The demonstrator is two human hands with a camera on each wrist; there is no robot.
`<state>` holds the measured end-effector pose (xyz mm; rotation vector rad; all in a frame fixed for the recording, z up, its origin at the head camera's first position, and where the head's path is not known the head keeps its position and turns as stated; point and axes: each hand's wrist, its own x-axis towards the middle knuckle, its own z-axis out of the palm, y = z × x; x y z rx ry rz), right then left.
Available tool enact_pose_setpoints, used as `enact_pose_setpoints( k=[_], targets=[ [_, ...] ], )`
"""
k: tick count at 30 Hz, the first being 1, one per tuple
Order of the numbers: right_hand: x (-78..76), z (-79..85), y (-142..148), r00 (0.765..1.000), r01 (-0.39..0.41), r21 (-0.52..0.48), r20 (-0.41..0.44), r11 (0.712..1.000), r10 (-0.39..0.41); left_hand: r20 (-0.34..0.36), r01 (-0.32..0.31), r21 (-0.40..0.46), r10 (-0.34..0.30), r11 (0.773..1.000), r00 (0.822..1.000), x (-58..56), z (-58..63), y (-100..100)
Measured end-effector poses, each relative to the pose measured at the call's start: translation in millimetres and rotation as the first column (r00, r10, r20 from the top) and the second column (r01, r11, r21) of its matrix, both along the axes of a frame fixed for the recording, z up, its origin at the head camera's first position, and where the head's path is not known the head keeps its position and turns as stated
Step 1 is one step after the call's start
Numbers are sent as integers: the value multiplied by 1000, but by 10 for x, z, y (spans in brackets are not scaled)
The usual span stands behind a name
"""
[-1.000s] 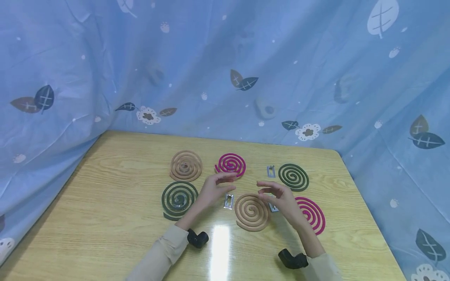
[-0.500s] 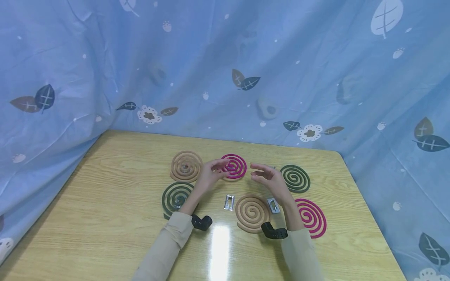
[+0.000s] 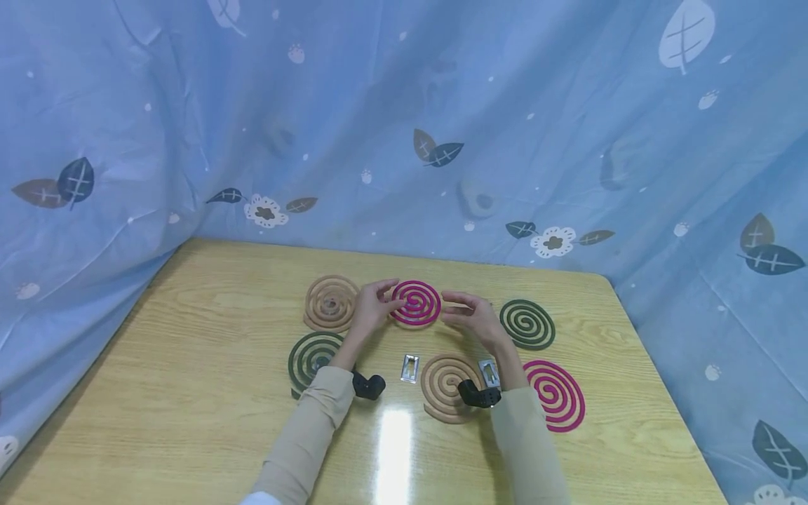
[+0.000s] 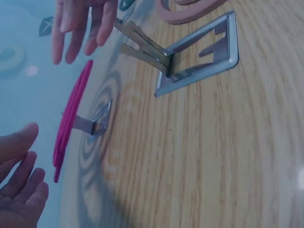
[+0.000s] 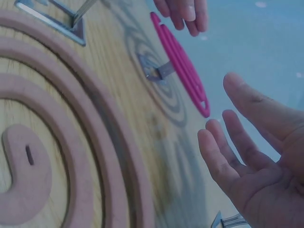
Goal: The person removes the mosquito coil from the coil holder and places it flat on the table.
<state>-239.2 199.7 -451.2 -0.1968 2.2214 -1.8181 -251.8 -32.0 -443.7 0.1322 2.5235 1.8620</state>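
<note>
A pink mosquito coil (image 3: 415, 303) sits raised above the table on a small metal stand (image 4: 99, 124), casting a spiral shadow below it. My left hand (image 3: 374, 306) is at its left edge, with relaxed fingers and the thumb apart; in the left wrist view these fingers (image 4: 26, 185) stand just off the coil. On the coil's right side is my right hand (image 3: 470, 313), fingers loosely extended; the right wrist view shows a gap between this hand (image 5: 261, 156) and the coil (image 5: 183, 66). Neither hand grips anything.
Nearer me lie a tan coil (image 3: 435, 389) and two metal stands, one left (image 3: 409, 367), one right (image 3: 489, 372). At left are another tan coil (image 3: 330, 301) and a green coil (image 3: 303, 365); at right, a green coil (image 3: 527, 324) and a pink coil (image 3: 558, 396). Blue curtain (image 3: 379, 105) hangs behind.
Both hands have moved forward over the table, the right one from beside the near tan coil, and now flank the raised pink coil.
</note>
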Motion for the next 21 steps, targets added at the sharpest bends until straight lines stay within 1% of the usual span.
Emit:
enact_pose_setpoints(
  k=[2, 5, 8, 10, 13, 17, 21],
  targets=[
    [-10, -23, -10, 1000, 12, -2, 19, 1000, -12, 5, -16, -29, 16, 999, 1000, -5, -25, -4],
    [-18, -54, -29, 999, 27, 1, 38, 1000, -27, 23, -27, -37, 28, 999, 999, -10, -62, -9],
    [-22, -84, -49, 998, 35, -12, 51, 999, -35, 31, -27, -45, 28, 999, 999, -10, -90, -10],
    [-25, -101, -64, 998, 34, -30, 53, 999, -32, 23, -13, -41, 14, 999, 1000, -14, -109, -4],
    [-34, -121, -89, 998, 38, -63, 52, 997, -34, 27, -3, -18, 3, 1000, 1000, -14, -120, 5],
    [-46, -126, -115, 995, 81, -64, 69, 995, -76, 24, -4, 24, 4, 1000, 1000, -13, -127, 13],
    [-54, -112, -129, 991, 124, -52, 61, 991, -120, -17, -8, 42, 9, 999, 1000, -12, -127, 13]
  ],
)
